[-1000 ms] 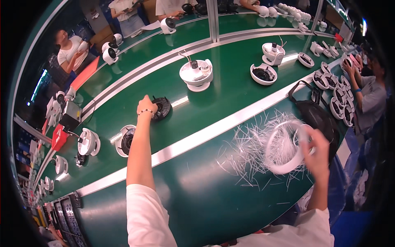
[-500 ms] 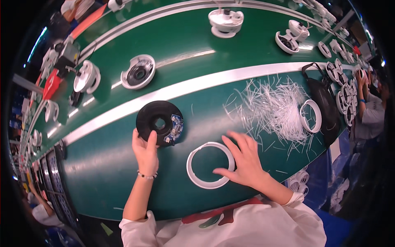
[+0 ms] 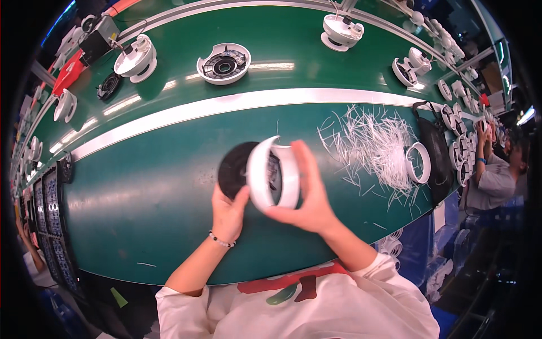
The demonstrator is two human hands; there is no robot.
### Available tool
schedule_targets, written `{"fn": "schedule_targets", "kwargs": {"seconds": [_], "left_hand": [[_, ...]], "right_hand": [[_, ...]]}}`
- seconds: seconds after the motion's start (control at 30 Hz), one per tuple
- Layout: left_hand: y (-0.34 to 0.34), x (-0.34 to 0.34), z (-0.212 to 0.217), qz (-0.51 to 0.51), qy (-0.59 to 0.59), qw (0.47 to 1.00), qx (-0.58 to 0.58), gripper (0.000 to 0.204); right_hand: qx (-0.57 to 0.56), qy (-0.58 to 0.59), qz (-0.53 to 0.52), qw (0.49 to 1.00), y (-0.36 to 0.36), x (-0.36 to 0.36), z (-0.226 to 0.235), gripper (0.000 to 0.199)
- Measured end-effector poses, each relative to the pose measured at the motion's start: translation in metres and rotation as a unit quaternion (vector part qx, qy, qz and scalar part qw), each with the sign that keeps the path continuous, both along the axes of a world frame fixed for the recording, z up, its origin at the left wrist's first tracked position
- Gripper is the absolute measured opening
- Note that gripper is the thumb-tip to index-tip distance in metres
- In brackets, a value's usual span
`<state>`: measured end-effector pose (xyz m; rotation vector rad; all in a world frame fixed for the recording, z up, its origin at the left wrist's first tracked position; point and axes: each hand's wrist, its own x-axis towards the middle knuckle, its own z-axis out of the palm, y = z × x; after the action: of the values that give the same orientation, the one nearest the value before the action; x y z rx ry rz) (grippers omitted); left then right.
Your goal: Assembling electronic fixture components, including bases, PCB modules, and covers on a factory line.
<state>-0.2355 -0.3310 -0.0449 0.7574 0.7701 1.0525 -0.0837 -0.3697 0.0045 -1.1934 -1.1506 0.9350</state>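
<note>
Left hand: the left hand (image 3: 228, 217) is part closed, with its fingers behind and its thumb in front, and it has hold of the low edge of a black disc (image 3: 232, 169).
Right hand: the right hand (image 3: 309, 195) is curled in a wide C, thumb low and fingers high, and it has hold of a white ring (image 3: 258, 178).
Disc and ring: both are up in front of the person, over the green surface (image 3: 141, 220). The ring is tipped on its side and hides part of the disc. Dark parts show through its hole. I cannot tell if ring and disc touch.
Could pinch: the left thumb is right by the ring's edge, so it might get squeezed if the two came together.
Could scratch: a crooked ring might rub the dark parts and hurt them.
Could drop: the disc seems held by one edge only, so a bump from the ring might twist it loose.
Could get dirty: a heap of thin white strips (image 3: 381, 150) is near, to the right; a stray one might get stuck inside.
Could knock: a second white ring (image 3: 427, 164) stands between the heap and a black bag (image 3: 439, 181); a swinging right elbow might tip it over.
</note>
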Motion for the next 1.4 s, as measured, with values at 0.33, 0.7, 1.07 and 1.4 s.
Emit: {"fn": "schedule_targets", "kwargs": {"seconds": [0.33,0.7,1.07,1.4], "left_hand": [[0.018,-0.023,0.022,-0.175,-0.232,0.934,-0.209,0.067],[0.014,-0.018,0.027,-0.136,-0.202,0.956,-0.165,0.053],[0.022,-0.025,0.032,-0.151,-0.237,0.935,-0.217,0.082],[0.019,-0.030,0.025,-0.145,-0.253,0.942,-0.164,0.057]], "right_hand": [[0.044,-0.220,0.096,0.970,0.003,-0.020,0.006,0.113],[0.069,-0.176,0.150,0.970,0.017,-0.012,0.014,0.110],[0.075,-0.340,0.204,0.915,0.027,-0.016,0.023,0.113],[0.107,-0.369,0.209,0.899,0.033,-0.016,0.018,0.109]]}}
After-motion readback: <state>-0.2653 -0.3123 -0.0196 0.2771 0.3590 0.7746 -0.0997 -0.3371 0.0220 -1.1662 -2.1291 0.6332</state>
